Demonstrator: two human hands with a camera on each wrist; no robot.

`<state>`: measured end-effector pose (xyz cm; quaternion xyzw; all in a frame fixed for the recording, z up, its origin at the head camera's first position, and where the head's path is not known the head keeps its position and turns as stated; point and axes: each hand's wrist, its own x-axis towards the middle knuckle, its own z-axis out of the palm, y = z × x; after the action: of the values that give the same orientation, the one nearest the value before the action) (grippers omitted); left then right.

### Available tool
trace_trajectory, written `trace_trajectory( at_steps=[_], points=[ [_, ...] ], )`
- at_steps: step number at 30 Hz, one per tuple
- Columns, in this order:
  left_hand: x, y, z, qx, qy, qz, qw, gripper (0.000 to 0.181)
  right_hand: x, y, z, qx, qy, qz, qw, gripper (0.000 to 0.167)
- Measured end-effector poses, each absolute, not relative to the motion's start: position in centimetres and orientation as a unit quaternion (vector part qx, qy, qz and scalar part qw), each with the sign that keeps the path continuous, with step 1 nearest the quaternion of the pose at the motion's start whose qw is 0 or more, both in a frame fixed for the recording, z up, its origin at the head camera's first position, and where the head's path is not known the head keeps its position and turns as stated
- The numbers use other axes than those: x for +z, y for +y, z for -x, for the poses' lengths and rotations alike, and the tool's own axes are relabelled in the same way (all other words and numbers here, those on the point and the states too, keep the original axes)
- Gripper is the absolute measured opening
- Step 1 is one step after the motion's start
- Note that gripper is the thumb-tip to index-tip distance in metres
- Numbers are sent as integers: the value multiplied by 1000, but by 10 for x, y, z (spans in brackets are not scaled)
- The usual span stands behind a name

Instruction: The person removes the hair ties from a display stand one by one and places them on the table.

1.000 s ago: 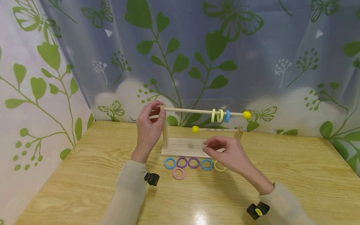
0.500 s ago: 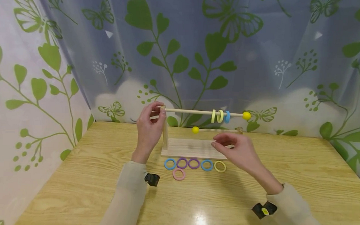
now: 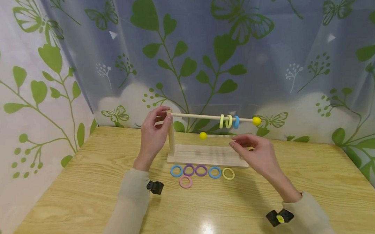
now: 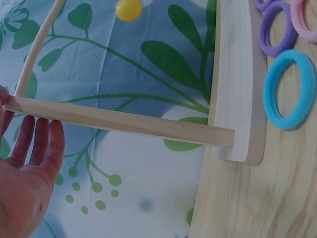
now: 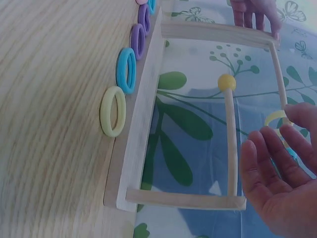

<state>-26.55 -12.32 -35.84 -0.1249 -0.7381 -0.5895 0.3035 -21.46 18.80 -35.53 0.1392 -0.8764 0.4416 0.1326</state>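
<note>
Wooden post (head view) hides behind right hand.

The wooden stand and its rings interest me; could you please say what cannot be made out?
Head view: the right post is mostly hidden behind the right hand.
Right wrist view: the upper yellow ball is hidden by that hand.
Left wrist view: the pink ring is cut off by the picture's edge.

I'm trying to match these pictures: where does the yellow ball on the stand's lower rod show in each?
Head: yellow ball just below and right of centre.
Left wrist: at the top edge, left of centre.
Right wrist: upper half, right of centre.
Shared landmark: the wooden base.
</note>
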Motion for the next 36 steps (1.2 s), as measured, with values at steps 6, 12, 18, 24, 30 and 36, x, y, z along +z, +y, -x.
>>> trace_trajectory(
  at_steps=[6,12,18,24,30,36],
  points=[
    [-361,-124,265,-592,-735,136,303,26,-352,193,217,451,-860,-156,180,18],
    [-361,-123,265,-607,-724,133,300,29,-351,194,218,463,-848,-148,210,17],
    [-360,-122,265,-614,-722,127,292,29,-351,192,221,464,-846,-126,230,20],
    [-359,-122,266,-610,-730,120,284,26,-353,188,225,475,-835,-106,256,21],
    [-358,-122,266,-614,-731,114,277,26,-357,183,231,486,-822,-98,279,19],
    [-359,-121,268,-624,-725,108,271,26,-358,178,238,498,-807,-101,300,17]
  ],
)
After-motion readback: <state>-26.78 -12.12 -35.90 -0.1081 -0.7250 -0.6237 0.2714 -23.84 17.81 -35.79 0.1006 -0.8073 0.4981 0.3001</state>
